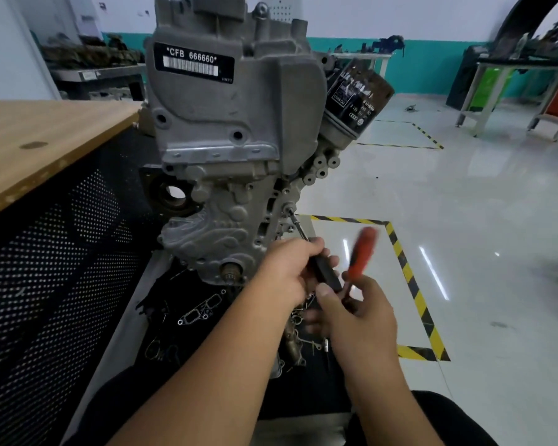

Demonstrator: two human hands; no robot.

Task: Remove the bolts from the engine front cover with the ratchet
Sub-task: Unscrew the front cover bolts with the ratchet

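Left hand [287,272] grips the ratchet's black head, its extension bar [298,228] seated on a bolt [290,208] at the front cover's [226,226] right edge; right hand [358,312] holds the blurred orange handle [361,252].

Even indoor light, wide-angle view with one blurred tool.

The room is brightly and softly lit from overhead; thin white streaks of glare lie on the glossy floor [464,194], near the yellow-black tape [409,272]. The engine front cover [226,130] is sharp, its label readable. The red ratchet handle [361,252] is smeared by motion blur, and the right hand [358,313] is slightly soft. The mesh panel [45,284] under the wooden surface [45,140] sits in deep shadow. Straight lines bow toward the frame edges, and the background is hazy.
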